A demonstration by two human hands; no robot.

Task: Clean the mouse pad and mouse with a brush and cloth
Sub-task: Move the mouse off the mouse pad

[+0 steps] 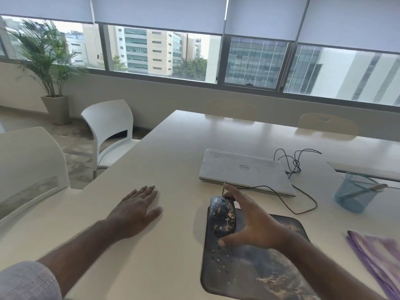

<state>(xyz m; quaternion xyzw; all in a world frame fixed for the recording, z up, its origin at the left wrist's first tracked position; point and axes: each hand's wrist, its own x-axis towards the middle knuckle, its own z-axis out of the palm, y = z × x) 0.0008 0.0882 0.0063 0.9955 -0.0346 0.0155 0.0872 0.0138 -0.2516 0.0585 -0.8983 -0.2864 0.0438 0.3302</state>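
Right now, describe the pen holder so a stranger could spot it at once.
On the white table, look right of the closed laptop, toward the far right edge. The pen holder is a pale blue wire-mesh cup standing upright, one slim tool leaning out of it; nothing else on the table is see-through mesh.

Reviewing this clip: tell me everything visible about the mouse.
The mouse is dark, glossy-looking and wired, speckled with tan crumbs and smears, mostly along its right side. It sits at the far left corner of the dirty mouse pad, nose pointing away. Its thin black cable loops off toward the closed laptop. The right hand has a grip on it, fingertips at the front, thumb at the rear.
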